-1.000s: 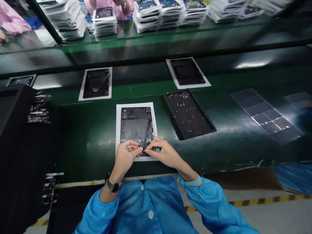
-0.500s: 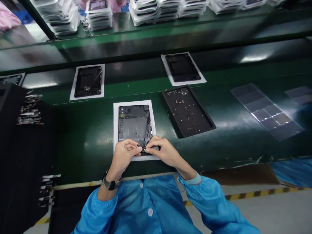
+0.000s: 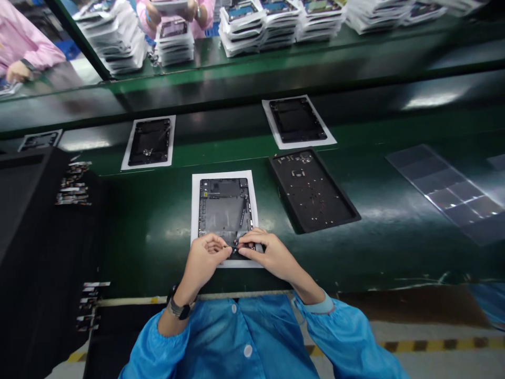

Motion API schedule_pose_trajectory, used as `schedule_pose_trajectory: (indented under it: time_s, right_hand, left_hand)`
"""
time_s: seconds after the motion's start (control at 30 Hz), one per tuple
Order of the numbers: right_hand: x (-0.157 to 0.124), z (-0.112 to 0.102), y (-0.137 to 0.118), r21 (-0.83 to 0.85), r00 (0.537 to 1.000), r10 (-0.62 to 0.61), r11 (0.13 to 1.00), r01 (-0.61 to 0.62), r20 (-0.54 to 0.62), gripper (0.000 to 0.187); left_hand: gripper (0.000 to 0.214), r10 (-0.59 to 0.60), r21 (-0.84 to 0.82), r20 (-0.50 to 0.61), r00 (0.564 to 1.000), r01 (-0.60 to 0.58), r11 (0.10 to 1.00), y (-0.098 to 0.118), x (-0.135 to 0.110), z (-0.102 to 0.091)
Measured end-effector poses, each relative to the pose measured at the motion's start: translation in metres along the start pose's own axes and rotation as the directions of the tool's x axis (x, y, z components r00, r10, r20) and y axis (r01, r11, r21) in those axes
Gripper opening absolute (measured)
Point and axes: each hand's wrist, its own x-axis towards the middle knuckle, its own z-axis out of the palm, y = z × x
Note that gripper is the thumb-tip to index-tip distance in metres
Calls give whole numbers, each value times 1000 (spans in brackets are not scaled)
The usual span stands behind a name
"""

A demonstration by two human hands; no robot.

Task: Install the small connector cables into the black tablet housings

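Observation:
A black tablet housing [image 3: 221, 213] lies open side up on a white sheet [image 3: 195, 205] in front of me. At its lower edge, my left hand [image 3: 203, 258] is closed, thumb and forefinger pinching a small dark electronic part [image 3: 234, 246]. From the right, my right hand [image 3: 274, 255] closes on the same part, its fingers bent over the housing's lower right corner. A dark flat ribbon cable [image 3: 242, 213] runs slanting up the housing's right side from near my fingertips. My fingers partly cover the small part, so its exact kind is unclear.
Right of the housing stands a black tray [image 3: 315, 205] with small parts and screws. Two more housings [image 3: 150, 141] [image 3: 298, 120] lie behind on sheets. A black box [image 3: 31, 210] holds ribbon parts at left. Clear plastic sheets [image 3: 445, 189] lie right. Stacks [image 3: 240, 26] and co-workers in pink are beyond.
The view has shifted a little. The ribbon cable now slants visibly away from the housing's right edge. Both hands stay at the lower edge, fingers slightly repositioned around the small part.

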Motion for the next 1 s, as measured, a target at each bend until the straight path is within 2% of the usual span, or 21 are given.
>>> schedule_pose_trajectory:
  time_s: [0.1,0.17,0.23,0.3,0.33,0.37,0.4,0.5,0.6,0.7,0.77,0.9,1.0]
  right_hand:
    - [-1,1,-1,13,999,1,1000,-1,-32,22]
    - [-1,2,0,4,998,-7,1000,7,-69,26]
    - [-1,4,0,2,992,-22,1000,22,-121,25]
    - [-2,5,0,8,983,-27,1000,29,-181,22]
    - [-2,4,0,6,977,-26,1000,28,-214,23]
    - [-2,3,-2,-2,970,-25,1000,25,-242,23]
    - [-2,1,-3,-17,965,-26,1000,23,-262,24]
    - [-6,-12,-11,-74,960,-56,997,36,-276,26]
    - [-15,-33,-15,-115,957,-55,993,23,-286,29]
    - [-27,-49,-12,-148,919,-36,989,-24,-394,34]
    - [-33,-53,-6,-164,887,-26,985,-57,-460,38]
    - [-38,-43,9,-166,862,-19,983,-76,-506,41]
    - [-38,-35,19,-183,841,-46,981,-64,-540,37]
  left_hand:
    - [10,96,249,-37,995,-84,965,-3,-10,-6]
    - [8,224,456,-68,972,-170,873,0,-13,-13]
    - [8,387,625,-79,919,-257,737,9,-5,-23]
    - [10,517,744,-45,855,-317,588,24,17,-33]
    - [13,548,790,-18,836,-324,521,34,33,-36]
    - [17,560,824,13,828,-326,463,45,52,-39]
    - [22,544,849,38,838,-314,425,56,71,-41]
    - [22,463,861,83,882,-298,413,85,126,-44]
    - [13,416,839,147,897,-336,428,103,158,-47]
    - [14,366,808,221,904,-380,450,111,172,-53]
    - [13,320,783,270,908,-401,476,113,177,-56]
    - [5,240,747,355,903,-429,507,112,182,-55]
    - [6,251,745,395,884,-468,476,113,186,-50]
